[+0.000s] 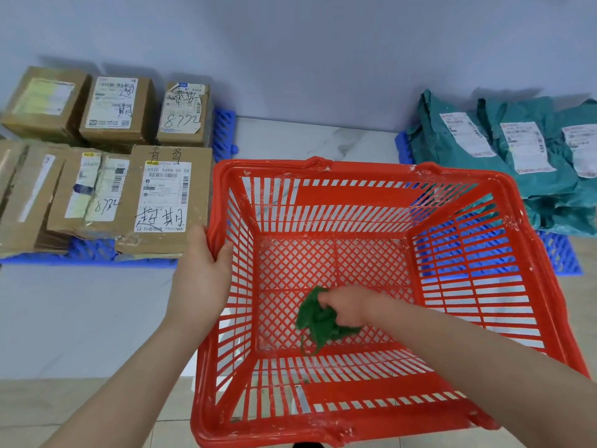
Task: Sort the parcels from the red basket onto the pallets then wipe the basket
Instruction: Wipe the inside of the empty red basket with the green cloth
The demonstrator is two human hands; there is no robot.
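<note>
Pallets (90, 250) hold all parcels (161, 195); left hand (203, 270) grips my basket (323, 164), right hand (345, 307) clutches wiping cloth (315, 321); sides likely next.

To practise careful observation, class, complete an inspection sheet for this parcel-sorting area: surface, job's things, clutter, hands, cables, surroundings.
Surface: pale marbled floor.
Job's things: red basket holds no parcels, whitish smears on its rim; green cloth on its mesh bottom; cardboard boxes on the left blue pallet; teal mailer bags on the right blue pallet.
Clutter: nothing seen.
Hands: left hand grips the basket's left rim; right hand grips the cloth.
Cables: nothing seen.
Surroundings: plain pale wall behind the pallets.
</note>
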